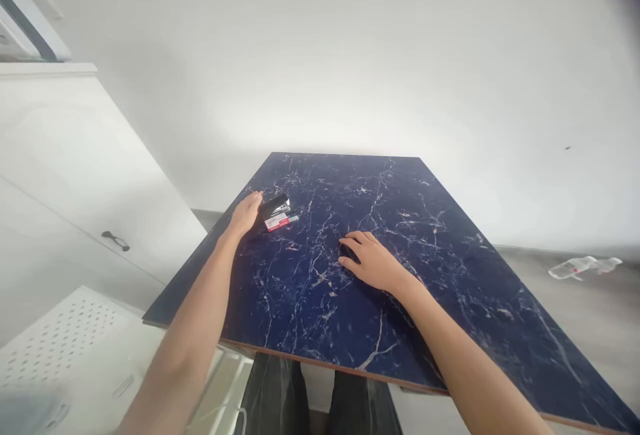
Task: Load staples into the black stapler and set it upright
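A black stapler (275, 204) with a silvery lower front lies on the dark blue marbled table (320, 308), left of the middle. My left hand (246, 215) is closed around its rear end, and the fingers are partly hidden. Just in front of the stapler sits a small red and white staple box (277, 222). A short grey strip (293, 219), seemingly staples, sticks out at the box's right end. My right hand (370, 260) rests on the tabletop with bent fingers and the thumb apart. Dark shadow fills the gap under those fingers, and I see nothing held there.
A white wall (340, 75) stands behind the table. On the left are a white cabinet (75, 175) with a dark handle (115, 241) and a perforated white panel (65, 335). Clear plastic bottles (583, 267) lie on the floor at right. My legs (277, 395) are below the front edge.
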`<state>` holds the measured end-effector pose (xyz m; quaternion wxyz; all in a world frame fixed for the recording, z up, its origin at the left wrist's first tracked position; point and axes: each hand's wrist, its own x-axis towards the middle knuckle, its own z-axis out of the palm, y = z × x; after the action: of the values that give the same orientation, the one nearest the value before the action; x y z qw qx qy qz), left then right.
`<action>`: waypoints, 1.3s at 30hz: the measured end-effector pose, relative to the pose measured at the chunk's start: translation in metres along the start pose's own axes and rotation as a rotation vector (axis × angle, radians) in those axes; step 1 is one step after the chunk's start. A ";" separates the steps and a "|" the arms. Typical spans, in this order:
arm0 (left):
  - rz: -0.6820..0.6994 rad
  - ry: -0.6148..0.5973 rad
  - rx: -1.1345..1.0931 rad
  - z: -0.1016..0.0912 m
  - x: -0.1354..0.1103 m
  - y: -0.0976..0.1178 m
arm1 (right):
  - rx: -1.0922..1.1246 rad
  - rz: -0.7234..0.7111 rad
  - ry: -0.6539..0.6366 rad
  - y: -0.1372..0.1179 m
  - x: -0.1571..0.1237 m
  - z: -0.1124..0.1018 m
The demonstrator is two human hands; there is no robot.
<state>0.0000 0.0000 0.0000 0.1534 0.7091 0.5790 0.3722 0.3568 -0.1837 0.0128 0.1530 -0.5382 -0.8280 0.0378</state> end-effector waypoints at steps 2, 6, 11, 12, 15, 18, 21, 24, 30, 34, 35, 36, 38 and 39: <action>0.002 -0.095 -0.029 0.009 0.009 -0.008 | -0.011 0.001 0.013 0.000 0.001 0.001; 0.036 -0.225 -0.053 0.021 0.026 -0.003 | -0.020 0.007 0.053 -0.001 0.003 0.005; 0.125 -0.341 -0.170 0.026 0.020 0.019 | -0.013 0.020 0.074 -0.001 0.006 0.007; 0.152 -0.356 -0.171 0.028 0.015 0.025 | -0.007 0.022 0.077 -0.001 0.006 0.006; 0.226 -0.393 -0.133 0.037 -0.003 0.049 | 0.017 0.021 0.089 0.000 0.006 0.006; 0.329 -0.456 -0.090 0.050 -0.025 0.078 | 0.046 0.029 0.126 -0.001 0.007 0.005; 0.416 -0.509 -0.062 0.061 -0.050 0.105 | 0.094 0.127 0.207 -0.002 0.009 0.005; 0.489 -0.525 -0.071 0.065 -0.066 0.118 | 0.180 0.265 0.333 0.001 0.011 0.005; 0.502 -0.458 -0.032 0.066 -0.062 0.112 | 0.358 0.239 0.197 0.013 0.015 0.006; 0.467 -0.470 0.011 0.069 -0.058 0.106 | 0.425 0.203 0.087 0.020 0.019 -0.001; 0.463 -0.469 0.006 0.069 -0.059 0.105 | 0.425 0.200 0.068 0.021 0.020 -0.003; 0.462 -0.460 -0.004 0.070 -0.059 0.105 | 0.416 0.203 0.053 0.022 0.021 -0.004; 0.469 -0.426 -0.028 0.069 -0.061 0.106 | 0.387 0.215 0.025 0.025 0.021 -0.008; 0.474 -0.413 -0.039 0.069 -0.062 0.107 | 0.378 0.218 0.011 0.027 0.021 -0.009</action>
<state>0.1211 -0.0735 0.0005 0.1900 0.8819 0.3468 0.2567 0.3750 -0.1543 0.0200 0.2506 -0.5865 -0.7422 0.2057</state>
